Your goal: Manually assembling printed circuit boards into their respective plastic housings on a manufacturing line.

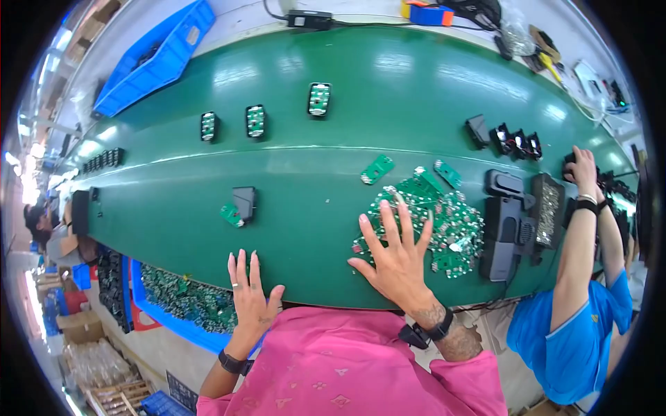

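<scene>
My left hand (252,299) lies flat at the near edge of the green work surface (298,173), fingers stretched and holding nothing. With fingers spread, my right hand (398,260) rests over the left part of a heap of small green circuit boards (454,225); it grips none of them. Its palm hides some of the heap. Two larger boards, one left (377,169) and one right (448,174), lie just beyond the heap. Ahead of my left hand, a dark plastic housing (244,202) sits beside a green board (231,215).
Three black housings with boards inside stand farther off: left (209,127), middle (255,121), right (319,99). Grey devices (501,236) and a tray of small metal parts (549,201) flank the heap. A blue-shirted co-worker (572,333) reaches in rightward. A blue bin (137,288) holds boards.
</scene>
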